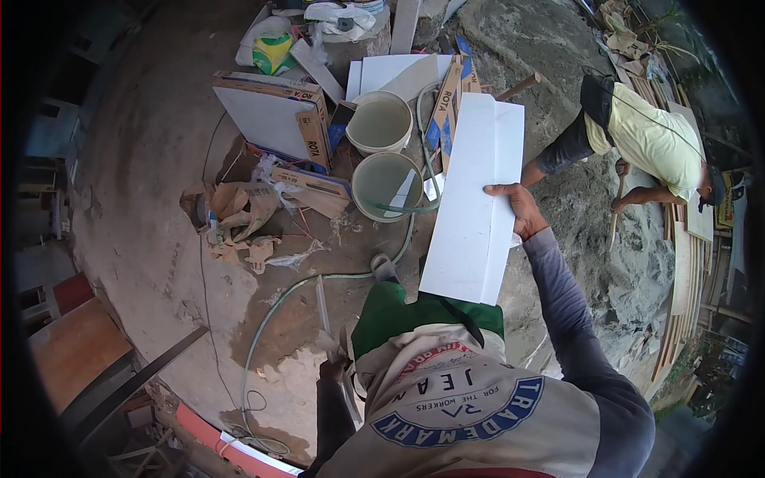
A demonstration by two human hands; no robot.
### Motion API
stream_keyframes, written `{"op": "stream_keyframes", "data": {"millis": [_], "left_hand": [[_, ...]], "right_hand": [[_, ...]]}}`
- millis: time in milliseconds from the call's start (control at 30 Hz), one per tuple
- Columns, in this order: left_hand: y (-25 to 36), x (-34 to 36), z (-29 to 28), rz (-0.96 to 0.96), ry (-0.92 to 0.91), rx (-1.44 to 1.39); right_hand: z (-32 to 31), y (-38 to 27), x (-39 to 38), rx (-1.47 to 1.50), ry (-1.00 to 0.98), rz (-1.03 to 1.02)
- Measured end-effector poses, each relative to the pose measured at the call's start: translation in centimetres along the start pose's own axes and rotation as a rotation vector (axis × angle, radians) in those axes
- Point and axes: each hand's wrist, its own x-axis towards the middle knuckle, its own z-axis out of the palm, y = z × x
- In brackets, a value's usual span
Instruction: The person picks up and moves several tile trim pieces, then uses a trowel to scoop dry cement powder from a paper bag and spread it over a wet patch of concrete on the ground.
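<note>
My right hand (pixel 523 209) grips the side of long white tile pieces (pixel 460 231), one overlapping another, held upright in front of my right leg. My left hand (pixel 335 369) is low by my left side, partly hidden, closed on some long, thin pale strips (pixel 323 307) that I cannot identify exactly. Just past the tiles stand two buckets of cloudy water (pixel 374 119), one behind the other; the nearer has a white offcut in it. A green hose (pixel 279 297) runs from the buckets across the concrete floor beside my foot.
Boxed tiles (pixel 267 119), torn paper (pixel 231 215) and sacks (pixel 335 20) lie around the buckets. At right, another person (pixel 645 139) bends over rough grey mortar (pixel 590 263) holding a wooden handle, near stacked planks (pixel 685 263). A thin cable crosses the floor at left.
</note>
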Motion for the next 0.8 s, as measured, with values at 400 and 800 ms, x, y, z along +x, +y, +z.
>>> {"op": "stream_keyframes", "data": {"millis": [400, 800], "left_hand": [[20.0, -11.0, 11.3, -0.194, -0.150, 0.008], [46.5, -22.5, 25.5, -0.686, 0.084, -0.224]], "right_hand": [[-6.8, -26.3, 37.0, -1.181, -0.042, -0.104], [-2.9, -24.9, 71.1, -1.991, -0.436, -0.155]]}}
